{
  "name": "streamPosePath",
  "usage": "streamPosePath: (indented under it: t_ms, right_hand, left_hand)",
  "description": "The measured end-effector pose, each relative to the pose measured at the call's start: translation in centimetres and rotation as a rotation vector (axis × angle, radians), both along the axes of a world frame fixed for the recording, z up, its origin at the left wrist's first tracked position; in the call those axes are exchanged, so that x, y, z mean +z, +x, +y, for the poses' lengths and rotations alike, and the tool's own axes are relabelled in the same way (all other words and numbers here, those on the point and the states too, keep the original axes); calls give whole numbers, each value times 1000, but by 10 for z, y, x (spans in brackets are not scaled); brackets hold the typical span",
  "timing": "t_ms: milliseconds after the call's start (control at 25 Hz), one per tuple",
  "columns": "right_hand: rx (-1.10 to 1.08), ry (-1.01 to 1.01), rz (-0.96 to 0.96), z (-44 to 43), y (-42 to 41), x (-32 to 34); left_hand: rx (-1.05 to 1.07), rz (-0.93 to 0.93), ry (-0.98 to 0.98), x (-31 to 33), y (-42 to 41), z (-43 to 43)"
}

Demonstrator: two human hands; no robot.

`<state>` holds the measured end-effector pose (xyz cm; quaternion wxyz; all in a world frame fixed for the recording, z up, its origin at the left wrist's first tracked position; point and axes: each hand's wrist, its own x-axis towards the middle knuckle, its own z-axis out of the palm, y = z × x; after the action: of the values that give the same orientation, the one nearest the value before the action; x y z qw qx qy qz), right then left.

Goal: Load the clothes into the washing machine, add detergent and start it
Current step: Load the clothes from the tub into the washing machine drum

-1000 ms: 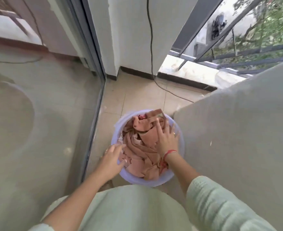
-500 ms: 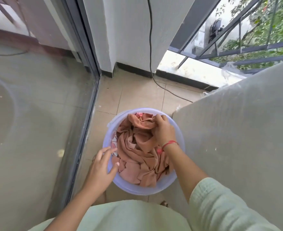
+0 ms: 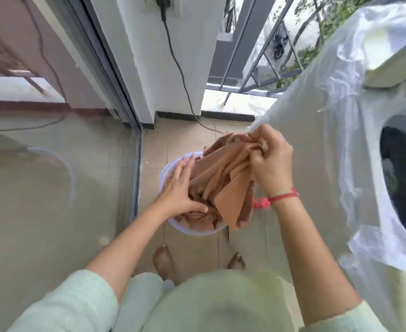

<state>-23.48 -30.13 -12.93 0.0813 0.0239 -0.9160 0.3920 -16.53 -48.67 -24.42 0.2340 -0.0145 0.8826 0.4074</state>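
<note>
A pale lilac plastic tub (image 3: pixel 192 230) stands on the tiled floor, full of peach-brown clothes (image 3: pixel 223 183). My right hand (image 3: pixel 270 161) is shut on a bunch of that fabric and holds it lifted above the tub, folds hanging down. My left hand (image 3: pixel 183 190) lies flat and open on the clothes at the tub's left side, pressing them. The washing machine (image 3: pixel 341 144) stands at the right under a clear plastic cover, its dark round door opening (image 3: pixel 405 178) facing me.
A glass sliding door (image 3: pixel 53 188) runs along the left. A black cable (image 3: pixel 180 75) hangs down the white pillar to the floor behind the tub. A balcony railing (image 3: pixel 252 80) is at the back. My bare feet (image 3: pixel 163 262) stand just before the tub.
My right hand closed on the cloth and lifted it up toward the machine. My left hand moved from the tub's rim onto the clothes. The view has risen and turned right, showing the machine's door.
</note>
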Motion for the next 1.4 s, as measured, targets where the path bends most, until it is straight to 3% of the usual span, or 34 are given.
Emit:
streamPosePath:
  t_ms: [120,280,480,600,760,960,1040,1120,1240,1400]
  right_hand:
    - [63,-78,170,9,-4,111]
    - [67,-59,460,42,-8,239]
    - [118,-80,518,78,13,312]
    - [104,-49,572,93,21,333]
    - [8,-1,622,119,36,359]
    - [-215,47,804,187,58,383]
    - [-299,144,855,227,63,377]
    - [-335,364,834,265,68,349]
    - [-206,641,759,338,69,287]
    - [-37,567,764,408,41,247]
  left_hand:
    - [-55,190,68,84,-21,24]
    - [-115,280,80,156,-29,26]
    - [-124,380,-76,205,-20,30]
    - [-44,514,-69,232,-20,47]
    - [43,831,67,272,-19,91]
    - [-91,852,3,318,-32,175]
    - [-178,970,76,320,-30,213]
    - [-194,1027,93,315,-29,246]
    - [-238,1081,42,296,-36,297]
    - [-298,1115,-180,276,-54,365]
